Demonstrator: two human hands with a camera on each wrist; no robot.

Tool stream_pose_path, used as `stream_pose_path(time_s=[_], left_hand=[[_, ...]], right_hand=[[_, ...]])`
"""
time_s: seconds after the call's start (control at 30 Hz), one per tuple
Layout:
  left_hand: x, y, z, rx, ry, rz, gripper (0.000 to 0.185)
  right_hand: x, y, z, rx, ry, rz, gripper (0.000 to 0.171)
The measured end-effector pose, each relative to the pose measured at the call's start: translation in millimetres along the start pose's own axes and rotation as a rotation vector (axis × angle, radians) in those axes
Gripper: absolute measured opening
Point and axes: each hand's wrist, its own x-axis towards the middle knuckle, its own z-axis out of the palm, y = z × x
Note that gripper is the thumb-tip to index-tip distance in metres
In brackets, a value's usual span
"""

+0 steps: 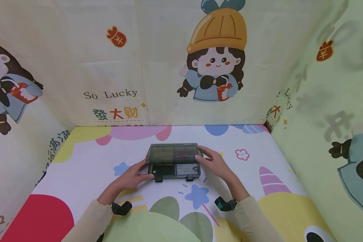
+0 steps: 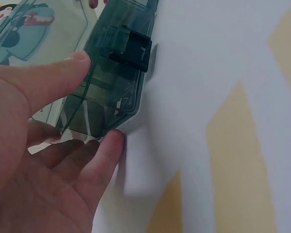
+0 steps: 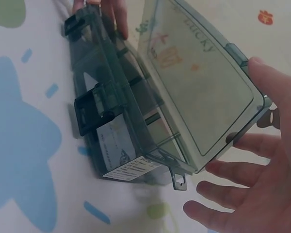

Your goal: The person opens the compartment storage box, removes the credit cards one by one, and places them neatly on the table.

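Nearest the person, two cream sleeves (image 1: 87,218) run forward over a bright cartoon tablecloth (image 1: 78,161), each wrist wearing a small dark camera strap (image 1: 121,208). Beyond them the left hand (image 1: 133,176) meets the near left corner of a smoky clear plastic box (image 1: 173,162): its thumb (image 2: 53,77) lies along the upper edge and a fingertip (image 2: 111,141) props the bottom corner, so the base is pinched and kept from sliding on the cloth. Two black latches (image 3: 89,114) hang loose on the box's front wall, beside a white label (image 3: 121,155), which is why the top is free to swing.

On the other side the right hand (image 1: 213,163) takes the raised lid (image 3: 203,92) by its free edge, thumb (image 3: 269,77) on top and the other fingers spread underneath, holding it partly lifted over the divided compartments. The box sits flat near the middle of the table. Farthest back hangs a printed curtain (image 1: 181,60) with cartoon girls and the words "So Lucky", closing in the workspace.
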Motion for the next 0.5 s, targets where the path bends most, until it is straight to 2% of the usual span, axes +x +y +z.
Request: stream_pose_path(time_s=[0.2, 0.5], left_hand=[[0.6, 1.6, 0.0, 0.045, 0.011, -0.049, 0.083], [0.1, 3.3, -2.0, 0.057, 0.007, -0.027, 0.082]], right_hand=[[4.4, -2.2, -1.8, 0.023, 0.027, 0.039, 0.06], [10.3, -4.5, -3.5, 0.044, 0.043, 0.04, 0.057]])
